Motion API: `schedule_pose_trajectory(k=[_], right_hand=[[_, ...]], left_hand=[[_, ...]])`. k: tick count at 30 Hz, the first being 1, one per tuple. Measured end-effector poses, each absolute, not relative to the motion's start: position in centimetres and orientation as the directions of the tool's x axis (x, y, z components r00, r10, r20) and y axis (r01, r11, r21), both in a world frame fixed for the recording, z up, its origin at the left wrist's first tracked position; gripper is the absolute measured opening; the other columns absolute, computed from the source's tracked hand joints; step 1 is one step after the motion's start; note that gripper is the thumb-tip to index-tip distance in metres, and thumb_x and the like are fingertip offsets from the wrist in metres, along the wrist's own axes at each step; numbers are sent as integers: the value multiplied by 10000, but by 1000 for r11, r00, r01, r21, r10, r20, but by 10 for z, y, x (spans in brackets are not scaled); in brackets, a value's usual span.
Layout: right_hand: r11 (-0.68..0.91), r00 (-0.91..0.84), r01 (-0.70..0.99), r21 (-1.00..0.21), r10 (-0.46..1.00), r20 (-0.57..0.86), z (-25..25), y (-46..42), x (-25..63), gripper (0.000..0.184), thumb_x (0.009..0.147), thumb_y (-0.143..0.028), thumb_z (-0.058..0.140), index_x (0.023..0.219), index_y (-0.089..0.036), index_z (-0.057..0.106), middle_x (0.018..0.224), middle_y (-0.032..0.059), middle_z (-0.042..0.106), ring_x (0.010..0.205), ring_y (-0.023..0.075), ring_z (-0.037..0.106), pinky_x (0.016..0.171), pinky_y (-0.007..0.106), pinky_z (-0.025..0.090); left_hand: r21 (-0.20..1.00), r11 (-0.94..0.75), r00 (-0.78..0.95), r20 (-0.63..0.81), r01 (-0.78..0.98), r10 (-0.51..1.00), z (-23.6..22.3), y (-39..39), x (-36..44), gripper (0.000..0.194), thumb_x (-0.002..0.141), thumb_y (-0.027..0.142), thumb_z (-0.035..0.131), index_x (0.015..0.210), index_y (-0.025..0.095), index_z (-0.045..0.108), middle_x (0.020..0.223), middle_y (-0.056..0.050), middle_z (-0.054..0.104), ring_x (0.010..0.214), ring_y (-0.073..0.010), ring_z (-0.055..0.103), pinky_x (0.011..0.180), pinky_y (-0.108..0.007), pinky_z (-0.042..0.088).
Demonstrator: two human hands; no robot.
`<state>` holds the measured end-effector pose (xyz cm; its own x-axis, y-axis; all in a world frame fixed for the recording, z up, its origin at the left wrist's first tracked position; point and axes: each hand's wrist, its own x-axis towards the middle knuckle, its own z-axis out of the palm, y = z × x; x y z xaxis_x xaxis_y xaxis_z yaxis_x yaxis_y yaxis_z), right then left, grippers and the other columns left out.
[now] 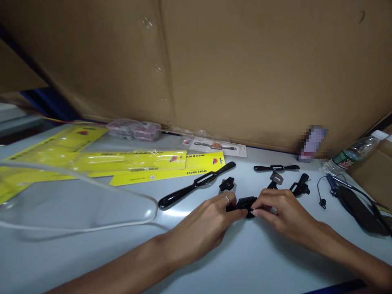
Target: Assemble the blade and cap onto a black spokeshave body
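Observation:
My left hand (216, 212), a ring on one finger, is closed on a black spokeshave (246, 202) just above the table; its fingers hide part of the tool. My right hand (281, 208) pinches thumb and finger together at the tool's right side. A tiny bright spot shows at those fingertips, too small to name. Behind my left hand lies a black lever cap (227, 183). A long black spokeshave body (199, 183) rests to the left. Beyond my right hand are a flat dark blade (276, 178), a black tool part (300, 185) and another spokeshave body (276, 168).
Yellow spokeshave cards (171, 173) and clear plastic packaging (134, 161) cover the left. A pale cable loop (122, 188) crosses there. Small plastic boxes (134, 130) and a white packaged card (219, 148) stand behind. A bottle (352, 155) and dark glasses (358, 204) lie right. Cardboard (245, 73) walls the back.

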<state>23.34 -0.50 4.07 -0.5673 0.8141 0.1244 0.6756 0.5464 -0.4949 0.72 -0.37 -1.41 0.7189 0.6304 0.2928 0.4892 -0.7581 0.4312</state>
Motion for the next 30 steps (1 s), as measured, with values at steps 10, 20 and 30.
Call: schedule_pose_trajectory(k=[10,20,30], right_hand=[[688,-692,671,-275,715,100,36,-1,227,175,927,-30,523,935,-145,655,826,52,674,711,165,608,659,278,439],[791,-785,599,-122,611,106,40,-6,230,153,940,-42,549,930,-138,668,868,74,669,759,185,610,667,294,481],[902,-931,362,236,333,151,39,2,236,312,1018,-39,395,882,-125,661,799,79,642,741,210,574,548,308,438]], left_hand=[[423,-766,720,304,484,624,-13,-3,7,500,846,-67,467,1178,227,697,944,-55,596,802,-202,615,679,-301,487],[429,-765,711,319,481,626,-13,-3,7,463,844,-65,459,1115,217,709,919,-45,583,786,-182,614,677,-282,496],[417,-768,713,320,486,624,-14,-2,9,490,792,-85,458,1107,201,700,902,-42,561,748,-177,582,645,-277,463]])
